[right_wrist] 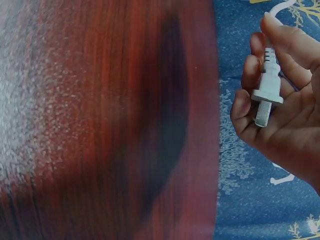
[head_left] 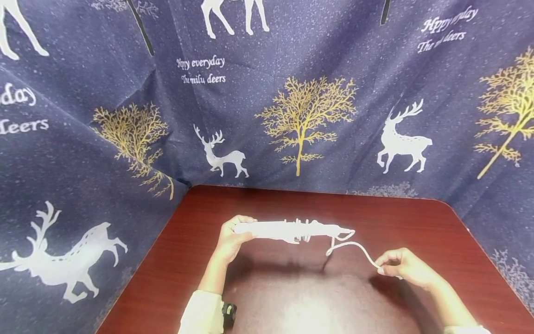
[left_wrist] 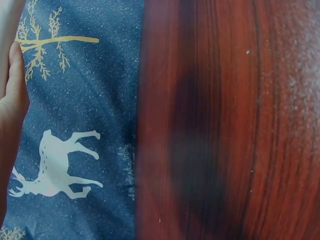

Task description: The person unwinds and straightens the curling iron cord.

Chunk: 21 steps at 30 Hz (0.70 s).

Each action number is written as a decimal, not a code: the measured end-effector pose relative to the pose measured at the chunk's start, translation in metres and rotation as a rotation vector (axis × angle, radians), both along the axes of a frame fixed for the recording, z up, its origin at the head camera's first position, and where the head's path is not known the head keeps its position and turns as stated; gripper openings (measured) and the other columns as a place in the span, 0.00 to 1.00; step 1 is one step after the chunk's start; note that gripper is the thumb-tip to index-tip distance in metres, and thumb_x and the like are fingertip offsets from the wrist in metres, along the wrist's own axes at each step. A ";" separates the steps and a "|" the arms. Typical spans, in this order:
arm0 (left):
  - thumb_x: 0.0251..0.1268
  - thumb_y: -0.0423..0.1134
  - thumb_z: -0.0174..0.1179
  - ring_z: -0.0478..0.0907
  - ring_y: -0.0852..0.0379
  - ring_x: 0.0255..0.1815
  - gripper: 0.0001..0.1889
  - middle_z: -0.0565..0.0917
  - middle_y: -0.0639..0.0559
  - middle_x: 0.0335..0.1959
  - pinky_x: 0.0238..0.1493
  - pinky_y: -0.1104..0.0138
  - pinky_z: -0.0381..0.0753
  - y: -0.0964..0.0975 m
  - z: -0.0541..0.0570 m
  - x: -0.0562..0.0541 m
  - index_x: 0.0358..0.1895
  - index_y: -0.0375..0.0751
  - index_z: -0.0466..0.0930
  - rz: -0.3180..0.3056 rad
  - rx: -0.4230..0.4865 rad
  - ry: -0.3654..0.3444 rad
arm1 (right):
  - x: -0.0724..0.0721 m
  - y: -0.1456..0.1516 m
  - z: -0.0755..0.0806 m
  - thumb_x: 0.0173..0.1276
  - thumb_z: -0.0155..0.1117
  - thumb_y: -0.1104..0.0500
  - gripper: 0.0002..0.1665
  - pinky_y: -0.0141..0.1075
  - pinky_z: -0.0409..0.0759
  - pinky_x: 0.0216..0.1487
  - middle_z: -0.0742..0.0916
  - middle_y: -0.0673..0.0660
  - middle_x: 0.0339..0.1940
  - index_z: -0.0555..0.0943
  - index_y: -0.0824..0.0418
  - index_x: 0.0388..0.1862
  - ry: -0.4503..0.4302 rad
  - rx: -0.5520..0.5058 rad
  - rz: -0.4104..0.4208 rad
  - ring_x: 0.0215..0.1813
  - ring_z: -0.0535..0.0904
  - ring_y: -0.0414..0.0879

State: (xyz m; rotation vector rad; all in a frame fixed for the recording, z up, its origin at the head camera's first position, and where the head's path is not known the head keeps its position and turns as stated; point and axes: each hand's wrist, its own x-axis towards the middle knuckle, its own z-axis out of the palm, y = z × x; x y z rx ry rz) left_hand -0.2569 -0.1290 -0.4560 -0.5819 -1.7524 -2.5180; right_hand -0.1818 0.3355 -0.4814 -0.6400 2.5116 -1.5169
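Observation:
My left hand (head_left: 229, 239) grips one end of a long white power strip (head_left: 267, 229), holding it level above the table. White cord (head_left: 308, 228) is wound in several turns around the strip's middle and right part. From the strip's right end, a loose length of cord runs in a curve to my right hand (head_left: 408, 267), which pinches it between thumb and fingers. The right wrist view shows the white plug (right_wrist: 270, 82) at the cord's end, its metal prongs pointing down across the curled fingers. Only an edge of the strip (left_wrist: 6, 40) shows in the left wrist view.
Below both hands lies a glossy red-brown wooden table (head_left: 275, 204) with rounded back corners. A dark blue cloth (head_left: 250, 102) printed with white deer and golden trees hangs behind it and along its sides. A dark band (head_left: 229, 311) sits by the left sleeve.

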 end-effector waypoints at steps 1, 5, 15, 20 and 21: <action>0.44 0.10 0.57 0.79 0.54 0.36 0.17 0.83 0.45 0.36 0.36 0.67 0.80 0.000 0.001 0.001 0.35 0.33 0.78 -0.005 0.001 0.003 | 0.000 0.000 -0.001 0.58 0.64 0.68 0.06 0.35 0.72 0.19 0.85 0.51 0.27 0.81 0.69 0.35 -0.001 0.010 -0.014 0.27 0.74 0.34; 0.44 0.09 0.56 0.79 0.54 0.37 0.17 0.82 0.46 0.36 0.37 0.66 0.80 0.000 0.001 0.001 0.36 0.31 0.77 -0.023 0.002 0.025 | -0.003 0.003 -0.003 0.58 0.66 0.66 0.07 0.34 0.72 0.22 0.85 0.53 0.27 0.81 0.70 0.34 0.000 0.049 -0.066 0.29 0.74 0.35; 0.43 0.10 0.58 0.79 0.52 0.37 0.18 0.82 0.44 0.36 0.37 0.65 0.80 0.000 -0.007 -0.005 0.34 0.34 0.78 -0.008 -0.005 0.012 | -0.005 0.006 -0.007 0.60 0.63 0.68 0.15 0.36 0.76 0.27 0.85 0.62 0.35 0.76 0.78 0.43 -0.022 -0.018 -0.098 0.32 0.80 0.40; 0.43 0.12 0.59 0.79 0.53 0.37 0.18 0.82 0.44 0.37 0.36 0.65 0.80 -0.001 -0.007 -0.004 0.35 0.35 0.79 -0.016 0.002 0.025 | -0.004 0.005 -0.009 0.62 0.62 0.67 0.17 0.36 0.76 0.25 0.85 0.61 0.35 0.75 0.80 0.44 -0.052 -0.051 -0.139 0.29 0.78 0.39; 0.43 0.12 0.59 0.79 0.53 0.37 0.18 0.82 0.44 0.37 0.36 0.65 0.80 -0.001 -0.007 -0.004 0.35 0.35 0.79 -0.018 0.006 0.029 | -0.004 0.004 -0.010 0.62 0.62 0.66 0.17 0.36 0.77 0.26 0.85 0.61 0.34 0.75 0.80 0.45 -0.071 -0.055 -0.160 0.29 0.78 0.40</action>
